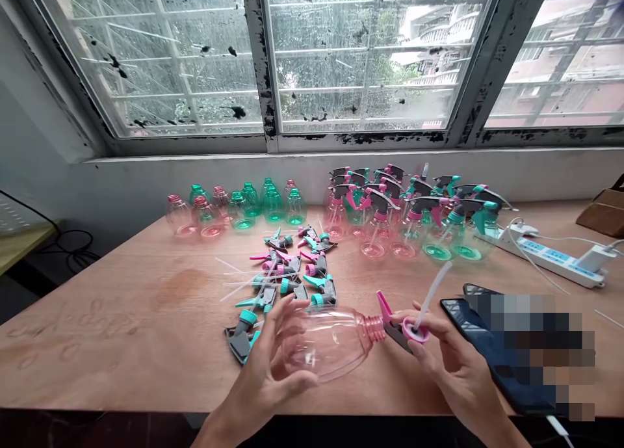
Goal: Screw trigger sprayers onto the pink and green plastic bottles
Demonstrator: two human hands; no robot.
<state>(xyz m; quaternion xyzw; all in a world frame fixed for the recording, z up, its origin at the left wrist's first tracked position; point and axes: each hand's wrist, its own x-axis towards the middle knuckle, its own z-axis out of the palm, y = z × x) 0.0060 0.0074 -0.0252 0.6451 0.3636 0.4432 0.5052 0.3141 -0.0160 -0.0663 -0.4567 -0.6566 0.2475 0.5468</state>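
A clear pink plastic bottle (336, 341) lies on its side in the air above the table's front, its threaded neck pointing right. My left hand (273, 357) is wrapped round the bottle's base. Just right of the neck, my right hand (448, 357) pinches a spray trigger head (400, 331) with a pink lever and pink collar. The collar's open side faces me, and its whitish dip tube (433, 292) sticks up to the right. The head is apart from the bottle's threads as far as I can see. Behind my left hand lies a pile of loose spray heads (292, 285), pink and teal.
Uncapped pink and green bottles (273, 204) stand at the back left. Bottles fitted with spray heads (380, 224) crowd the back right. A white power strip (560, 256), phones (478, 331) and a brown bag (604, 210) are on the right.
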